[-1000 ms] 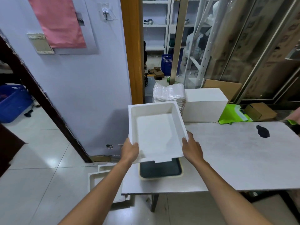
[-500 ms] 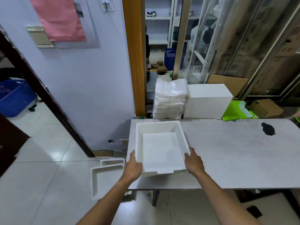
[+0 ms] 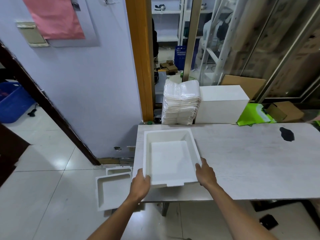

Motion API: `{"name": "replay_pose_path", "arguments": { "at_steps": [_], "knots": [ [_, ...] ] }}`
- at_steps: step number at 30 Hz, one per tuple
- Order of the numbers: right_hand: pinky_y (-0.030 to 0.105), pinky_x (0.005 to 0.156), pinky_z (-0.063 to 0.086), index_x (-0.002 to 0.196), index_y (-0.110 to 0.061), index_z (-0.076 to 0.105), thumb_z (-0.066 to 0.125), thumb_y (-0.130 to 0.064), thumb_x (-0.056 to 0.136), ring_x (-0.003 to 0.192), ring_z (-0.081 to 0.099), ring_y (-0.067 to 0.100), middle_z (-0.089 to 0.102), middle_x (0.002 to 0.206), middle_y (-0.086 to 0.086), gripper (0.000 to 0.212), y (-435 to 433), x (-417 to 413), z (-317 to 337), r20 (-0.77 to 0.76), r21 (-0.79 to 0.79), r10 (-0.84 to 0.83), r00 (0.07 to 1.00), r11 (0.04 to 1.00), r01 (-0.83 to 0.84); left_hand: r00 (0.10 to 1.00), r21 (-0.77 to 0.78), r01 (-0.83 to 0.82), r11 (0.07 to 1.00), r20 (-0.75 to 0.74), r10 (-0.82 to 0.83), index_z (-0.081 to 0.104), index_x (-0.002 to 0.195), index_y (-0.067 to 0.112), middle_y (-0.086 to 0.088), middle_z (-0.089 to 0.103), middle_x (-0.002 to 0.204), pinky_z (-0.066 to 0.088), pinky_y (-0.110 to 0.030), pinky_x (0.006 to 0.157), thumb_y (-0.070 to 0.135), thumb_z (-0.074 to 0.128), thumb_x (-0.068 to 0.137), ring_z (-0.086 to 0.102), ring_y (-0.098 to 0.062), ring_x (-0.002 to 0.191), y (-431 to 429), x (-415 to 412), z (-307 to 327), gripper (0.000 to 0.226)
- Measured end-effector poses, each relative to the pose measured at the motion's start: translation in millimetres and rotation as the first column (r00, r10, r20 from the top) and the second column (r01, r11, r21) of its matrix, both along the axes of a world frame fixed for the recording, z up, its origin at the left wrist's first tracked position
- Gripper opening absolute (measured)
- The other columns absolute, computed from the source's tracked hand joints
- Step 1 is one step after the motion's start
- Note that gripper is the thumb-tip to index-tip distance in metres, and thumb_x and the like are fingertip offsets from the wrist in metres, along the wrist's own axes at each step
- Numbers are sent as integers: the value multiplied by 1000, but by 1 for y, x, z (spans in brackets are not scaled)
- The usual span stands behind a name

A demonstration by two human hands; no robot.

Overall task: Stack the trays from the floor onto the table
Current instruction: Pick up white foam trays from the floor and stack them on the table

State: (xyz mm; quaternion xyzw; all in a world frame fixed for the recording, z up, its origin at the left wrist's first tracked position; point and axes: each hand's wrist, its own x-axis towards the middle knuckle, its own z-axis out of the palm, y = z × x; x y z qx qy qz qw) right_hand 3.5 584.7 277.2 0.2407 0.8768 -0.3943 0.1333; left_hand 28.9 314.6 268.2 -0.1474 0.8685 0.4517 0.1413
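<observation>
place: stockroom | evidence: shelving (image 3: 166, 23), cardboard boxes (image 3: 284, 111), wrapped white stack (image 3: 181, 103)

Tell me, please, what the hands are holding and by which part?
The white tray on the table: the left hand grips its near left corner, the right hand its right edge near the front.

Both forearms extended forward, left hand (image 3: 141, 185) gripping tray (image 3: 168, 158) corner, right hand (image 3: 206, 174) clasping its side
</observation>
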Motion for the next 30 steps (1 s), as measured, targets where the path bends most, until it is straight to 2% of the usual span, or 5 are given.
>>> {"name": "replay_pose_path", "arguments": {
  "at_steps": [12, 17, 19, 24, 30],
  "knots": [
    [49, 85, 58, 149, -30, 34, 34, -42, 102, 91, 64, 30, 63, 113, 4, 49, 0, -33, -1, 50, -34, 16, 999, 999, -14, 998, 43, 27, 999, 49, -29, 44, 146, 15, -5, 52, 146, 37, -44, 113, 41, 37, 105, 48, -27, 134, -11, -36, 6, 49],
    [42, 69, 60, 142, -20, 42, 41, -44, 99, 71, 70, 28, 63, 105, -1, 49, 6, -30, -5, 102, -112, -34, 994, 993, 45, 992, 172, -6, 985, 124, -16, 45, 147, 20, 0, 43, 153, 39, -47, 112, 51, 28, 104, 43, -22, 136, -16, -29, 1, 55],
    [39, 66, 61, 134, -17, 52, 46, -44, 97, 80, 70, 27, 64, 105, 1, 47, 8, -27, -9, 107, -173, -66, 992, 981, 84, 984, 232, -45, 972, 176, 3, 38, 152, 19, 5, 38, 155, 38, -43, 114, 52, 27, 105, 38, -21, 142, -16, -24, 2, 58],
    [41, 103, 47, 136, -19, 58, 49, -53, 87, 117, 58, 24, 63, 129, -2, 61, 17, -17, -16, 113, -222, -86, 990, 969, 109, 948, 437, -238, 867, 300, 109, 42, 148, 17, 0, 50, 143, 44, -44, 109, 44, 28, 107, 55, -22, 123, -11, -17, -1, 51],
    [46, 114, 38, 149, -21, 46, 50, -59, 86, 132, 50, 21, 54, 144, -6, 74, 21, -17, -24, 147, -394, -77, 986, 910, 130, 931, 474, -307, 825, 328, 158, 45, 146, 16, -4, 54, 141, 42, -46, 110, 41, 29, 106, 57, -25, 122, -10, -14, -10, 49]
  ]
}}
